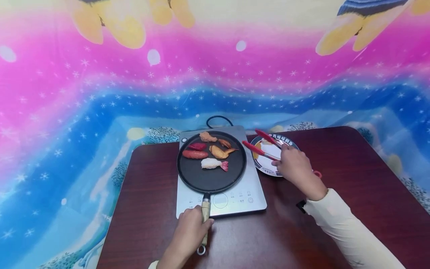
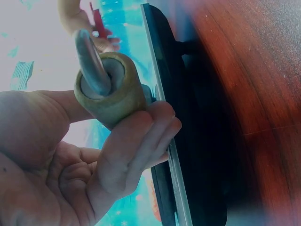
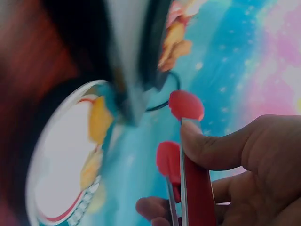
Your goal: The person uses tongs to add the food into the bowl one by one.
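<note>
My left hand (image 1: 189, 228) grips the wooden handle (image 1: 205, 211) of a black frying pan (image 1: 198, 177). In the pan lie a shrimp sushi (image 1: 211, 163), a sausage (image 1: 195, 154), a dark red meat piece (image 1: 197, 146), a chicken wing (image 1: 220, 151), a fried drumstick (image 1: 207, 137) and a small brown shrimp-like piece (image 1: 224, 143). My right hand (image 1: 297, 166) holds red-tipped tongs (image 3: 197, 188), spread apart with nothing between the tips. They hover over the right plate (image 1: 268, 158), near the pan's rim. Yellowish shapes (image 3: 99, 120) show on the plate; whether food or print, I cannot tell.
The pan stands on a silver induction cooker (image 1: 256, 200), whose black cord (image 1: 219, 116) loops behind it. Beneath is a dark red wooden table (image 1: 352, 168). A colourful cloth (image 1: 208, 74) hangs behind its back edge.
</note>
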Tool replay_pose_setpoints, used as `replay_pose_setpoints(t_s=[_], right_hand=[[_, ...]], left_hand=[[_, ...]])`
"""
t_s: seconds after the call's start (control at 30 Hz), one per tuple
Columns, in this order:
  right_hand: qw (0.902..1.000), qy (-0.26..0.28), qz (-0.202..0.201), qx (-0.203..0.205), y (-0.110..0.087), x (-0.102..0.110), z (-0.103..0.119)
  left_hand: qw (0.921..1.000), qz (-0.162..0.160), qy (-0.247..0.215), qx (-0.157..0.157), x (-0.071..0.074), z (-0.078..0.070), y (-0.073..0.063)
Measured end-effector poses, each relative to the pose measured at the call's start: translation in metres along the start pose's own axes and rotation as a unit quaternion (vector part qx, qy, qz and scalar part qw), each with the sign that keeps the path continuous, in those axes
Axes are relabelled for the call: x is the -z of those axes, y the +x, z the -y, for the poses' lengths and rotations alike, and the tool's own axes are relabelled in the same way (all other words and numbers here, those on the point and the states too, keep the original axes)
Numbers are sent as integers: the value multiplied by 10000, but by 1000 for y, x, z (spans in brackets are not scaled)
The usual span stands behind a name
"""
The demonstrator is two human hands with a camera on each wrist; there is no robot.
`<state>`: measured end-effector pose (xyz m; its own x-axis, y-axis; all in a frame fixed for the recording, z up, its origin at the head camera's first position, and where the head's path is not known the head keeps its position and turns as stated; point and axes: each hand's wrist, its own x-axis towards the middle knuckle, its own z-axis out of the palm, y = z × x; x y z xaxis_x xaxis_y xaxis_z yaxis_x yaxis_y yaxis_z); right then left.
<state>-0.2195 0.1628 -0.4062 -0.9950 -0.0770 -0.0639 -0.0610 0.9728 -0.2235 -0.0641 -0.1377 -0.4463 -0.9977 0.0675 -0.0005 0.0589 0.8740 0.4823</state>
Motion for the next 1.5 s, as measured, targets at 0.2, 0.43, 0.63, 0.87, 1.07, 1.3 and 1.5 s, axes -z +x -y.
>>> replay_pose_setpoints(t_s=[0.2,0.43,0.63,0.87,1.07,1.3,1.5], right_hand=[[9988,111,353,-335,-1,-13,-17],[9964,-111,740,-396,4,-21,-19],[9969,-224,699,-267,5,-26,-12],[9953,-180,861,-401,1,-29,-10],[9924,-221,1023,-646,2,-28,-21],[9944,-301,804,-615,7,-26,-33],[9930,-374,904,-659,10,-29,-34]], left_hand=[[9999,54,47,76,0,0,0],[9999,64,-73,78,-2,1,-1],[10000,4,-12,24,-3,2,-1],[9999,60,-95,64,-4,1,-1],[9999,106,-123,12,-4,1,-1],[10000,6,-41,-19,-3,1,0],[10000,22,-87,-21,-2,2,1]])
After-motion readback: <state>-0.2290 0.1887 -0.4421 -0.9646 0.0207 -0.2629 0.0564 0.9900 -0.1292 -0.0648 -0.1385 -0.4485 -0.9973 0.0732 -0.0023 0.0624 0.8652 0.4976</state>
